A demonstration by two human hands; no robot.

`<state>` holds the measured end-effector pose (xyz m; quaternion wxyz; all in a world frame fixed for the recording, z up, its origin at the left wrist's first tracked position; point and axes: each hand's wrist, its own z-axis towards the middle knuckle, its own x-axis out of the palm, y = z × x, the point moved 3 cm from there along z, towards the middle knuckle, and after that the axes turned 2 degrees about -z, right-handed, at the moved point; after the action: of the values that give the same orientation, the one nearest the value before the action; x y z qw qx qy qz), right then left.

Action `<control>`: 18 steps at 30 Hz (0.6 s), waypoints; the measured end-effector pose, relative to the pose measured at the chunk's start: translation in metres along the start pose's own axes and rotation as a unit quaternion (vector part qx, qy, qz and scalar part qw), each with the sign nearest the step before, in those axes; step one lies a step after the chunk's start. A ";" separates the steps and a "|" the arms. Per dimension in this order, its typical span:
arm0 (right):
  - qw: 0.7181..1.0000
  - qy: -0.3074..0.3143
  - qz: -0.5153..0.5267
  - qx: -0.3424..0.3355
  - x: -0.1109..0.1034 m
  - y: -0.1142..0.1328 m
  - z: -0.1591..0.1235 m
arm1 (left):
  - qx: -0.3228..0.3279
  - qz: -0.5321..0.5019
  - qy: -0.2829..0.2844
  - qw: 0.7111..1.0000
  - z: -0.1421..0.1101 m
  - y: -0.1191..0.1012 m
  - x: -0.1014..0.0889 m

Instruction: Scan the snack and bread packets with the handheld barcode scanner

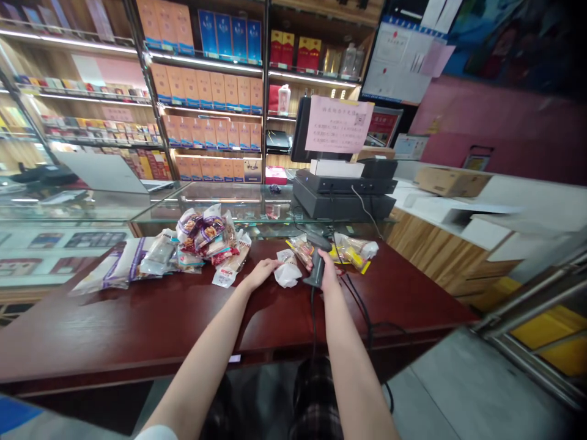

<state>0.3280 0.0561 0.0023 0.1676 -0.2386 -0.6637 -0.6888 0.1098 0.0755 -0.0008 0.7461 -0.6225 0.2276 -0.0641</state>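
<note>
My right hand (pixel 328 269) is wrapped round the grip of a dark handheld barcode scanner (pixel 315 269), its head tilted over the table. A cable runs down from the handle toward me. My left hand (pixel 262 274) lies low over the table, its fingertips at the left edge of a small white plastic packet (pixel 288 273); the fingers look closed on that edge. The packet's contents are hidden. Just behind the scanner are a clear food packet (pixel 300 247) and yellow-edged packets (pixel 355 252).
To the left, a heap of snack bags (pixel 208 235) lies beside a long white-and-purple bag (pixel 119 263) on the dark red table (pixel 151 333). A black cable (pixel 362 305) crosses the right side. Behind stand a glass counter (pixel 206 201), a cash register (pixel 343 189) and a laptop (pixel 103 172).
</note>
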 end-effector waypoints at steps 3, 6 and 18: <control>1.000 -0.014 0.022 0.006 0.002 0.003 -0.003 | -0.031 -0.033 0.026 0.999 -0.005 -0.006 0.002; 1.000 -0.013 0.010 0.022 0.006 0.005 -0.007 | -0.038 -0.030 0.015 0.999 -0.009 -0.012 0.002; 1.000 0.015 -0.004 0.000 0.009 0.004 -0.007 | -0.070 -0.397 -0.084 0.911 -0.003 -0.004 -0.013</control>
<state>0.3219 0.0495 0.0107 0.1745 -0.2257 -0.6623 -0.6928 0.0976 0.0767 0.0057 0.6303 -0.7151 -0.0977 -0.2861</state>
